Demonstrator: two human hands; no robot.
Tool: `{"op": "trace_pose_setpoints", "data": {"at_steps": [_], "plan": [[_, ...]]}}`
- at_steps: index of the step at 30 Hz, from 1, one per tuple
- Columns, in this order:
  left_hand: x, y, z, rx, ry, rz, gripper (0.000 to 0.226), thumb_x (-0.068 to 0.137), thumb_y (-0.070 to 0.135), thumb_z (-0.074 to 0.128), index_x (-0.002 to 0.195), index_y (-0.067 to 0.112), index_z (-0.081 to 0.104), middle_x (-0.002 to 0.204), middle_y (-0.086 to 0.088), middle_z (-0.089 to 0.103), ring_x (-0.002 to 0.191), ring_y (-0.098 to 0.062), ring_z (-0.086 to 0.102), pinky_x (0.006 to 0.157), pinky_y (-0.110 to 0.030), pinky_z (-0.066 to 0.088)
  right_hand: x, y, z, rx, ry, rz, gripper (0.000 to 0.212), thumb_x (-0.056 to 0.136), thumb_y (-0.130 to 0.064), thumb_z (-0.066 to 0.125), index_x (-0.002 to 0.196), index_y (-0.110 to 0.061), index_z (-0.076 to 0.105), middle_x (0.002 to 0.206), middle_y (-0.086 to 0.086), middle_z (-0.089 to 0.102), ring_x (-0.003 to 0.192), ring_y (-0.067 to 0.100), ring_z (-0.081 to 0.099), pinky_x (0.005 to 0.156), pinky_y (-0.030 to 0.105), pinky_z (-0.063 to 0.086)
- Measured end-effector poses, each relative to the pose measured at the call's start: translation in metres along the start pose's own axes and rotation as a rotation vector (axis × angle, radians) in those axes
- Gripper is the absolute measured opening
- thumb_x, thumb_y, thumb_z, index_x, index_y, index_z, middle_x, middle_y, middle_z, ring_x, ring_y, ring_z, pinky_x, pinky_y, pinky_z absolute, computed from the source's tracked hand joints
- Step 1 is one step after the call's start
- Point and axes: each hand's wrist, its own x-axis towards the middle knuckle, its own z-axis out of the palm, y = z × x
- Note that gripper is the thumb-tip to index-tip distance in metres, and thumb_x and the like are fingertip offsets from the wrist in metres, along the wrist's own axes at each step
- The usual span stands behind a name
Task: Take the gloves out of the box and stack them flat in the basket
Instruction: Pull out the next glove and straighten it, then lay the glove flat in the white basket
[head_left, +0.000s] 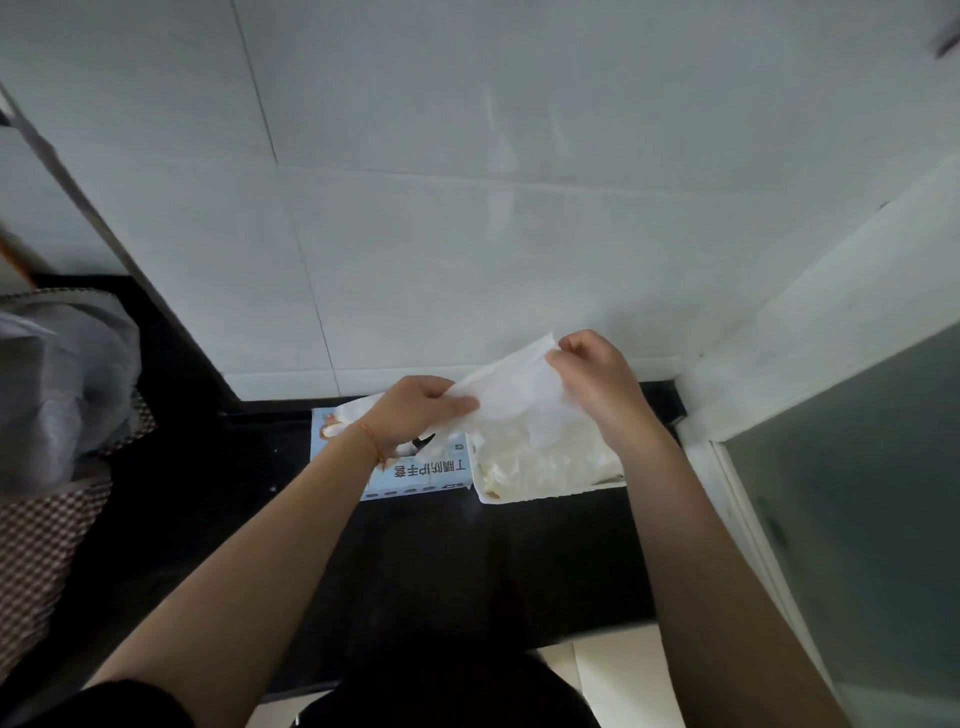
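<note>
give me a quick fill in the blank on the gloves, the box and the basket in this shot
1. Both hands hold one thin white ____ stretched between them, the left hand at one end and the right hand at the other.
2. The light blue box sits on the dark ____.
3. The white basket stands directly to the ____ of the box, touching it.
4. The basket already holds a pile of ____.

Missing words: glove; counter; right; gloves

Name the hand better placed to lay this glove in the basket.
Right. The right hand pinches the glove directly above the basket; the left hand holds it over the box.
</note>
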Motion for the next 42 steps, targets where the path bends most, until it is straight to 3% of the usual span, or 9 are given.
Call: {"op": "trace_pose_setpoints", "data": {"at_steps": [4,7,11,16,21,25,28,36,42], "plan": [[0.017,0.008,0.01,-0.038,-0.01,-0.016,0.016,0.086,0.031,0.073,0.087,0.016,0.076,0.074,0.002,0.071,0.065,-0.009,0.063,0.062,-0.025,0.052,0.019,0.035,-0.018,0.168,-0.088,0.125,0.011,0.091,-0.015,0.053,0.082,-0.008,0.052,0.056,0.003,0.037,0.049,0.015,0.034,0.054,0.029,0.031],[0.043,0.005,0.028,0.152,0.004,0.0,0.015,0.086,0.032,0.073,0.085,0.018,0.075,0.08,-0.001,0.073,0.071,-0.008,0.063,0.071,-0.022,0.051,0.037,0.075,-0.022,0.094,-0.09,0.246,0.021,0.089,-0.018,0.052,0.069,-0.015,0.046,0.059,0.002,0.041,0.057,0.019,0.042,0.057,0.027,0.034],[0.079,0.0,0.066,0.476,0.018,0.01,0.012,0.087,0.026,0.065,0.083,0.017,0.071,0.081,0.004,0.065,0.08,-0.018,0.062,0.071,-0.027,0.049,0.057,0.129,-0.025,-0.128,-0.051,0.348,0.015,0.093,-0.024,0.052,0.097,-0.012,0.06,0.09,0.003,0.06,0.078,0.018,0.057,0.062,0.027,0.045],[0.101,0.001,0.103,0.701,0.112,0.003,0.017,0.092,0.026,0.056,0.106,0.027,0.065,0.098,0.008,0.064,0.086,-0.018,0.061,0.073,-0.029,0.049,0.074,0.162,-0.043,-0.185,0.027,0.247,0.01,0.096,-0.019,0.052,0.101,-0.012,0.056,0.09,0.0,0.056,0.077,0.011,0.053,0.063,0.024,0.04],[0.099,-0.009,0.147,0.958,0.412,0.461,0.035,0.085,0.022,0.059,0.119,0.012,0.063,0.11,-0.007,0.067,0.105,-0.031,0.062,0.096,-0.041,0.043,0.083,0.181,-0.051,-0.257,0.064,0.134,0.011,0.1,-0.022,0.049,0.103,-0.012,0.052,0.087,-0.002,0.057,0.074,0.011,0.054,0.059,0.024,0.041],[0.089,-0.015,0.188,1.101,-0.016,0.323,0.075,0.09,0.064,0.041,0.152,0.024,0.027,0.16,-0.003,0.024,0.15,-0.025,0.014,0.122,-0.047,0.008,0.086,0.187,-0.05,-0.371,0.077,0.029,0.011,0.103,-0.025,0.044,0.1,-0.014,0.047,0.08,-0.001,0.057,0.068,0.013,0.054,0.054,0.025,0.037],[0.091,-0.026,0.194,1.194,-0.093,0.181,0.096,0.084,0.075,0.044,0.157,0.028,0.003,0.165,0.0,-0.004,0.151,-0.023,-0.009,0.121,-0.05,-0.004,0.087,0.19,-0.051,-0.46,0.064,-0.051,0.01,0.103,-0.024,0.042,0.096,-0.016,0.043,0.072,-0.004,0.051,0.061,0.011,0.049,0.049,0.025,0.031],[0.099,-0.032,0.165,1.37,-0.106,0.162,0.108,0.078,0.071,0.058,0.156,0.031,-0.003,0.165,-0.002,-0.008,0.151,-0.025,-0.013,0.12,-0.053,-0.009,0.091,0.2,-0.047,-1.004,0.044,-0.231,0.027,0.096,-0.009,0.052,0.122,-0.008,0.048,0.084,0.005,0.058,0.051,0.018,0.044,0.047,0.027,0.025],[0.096,-0.05,0.153,1.386,-0.093,0.152,0.118,0.068,0.086,0.051,0.155,0.034,-0.01,0.164,-0.003,-0.01,0.151,-0.027,-0.013,0.119,-0.054,-0.01,0.088,0.208,-0.047,-1.313,0.007,-0.335,0.057,0.073,-0.012,0.078,0.126,-0.005,0.057,0.081,0.003,0.065,0.048,0.014,0.053,0.059,0.03,0.045]]}}
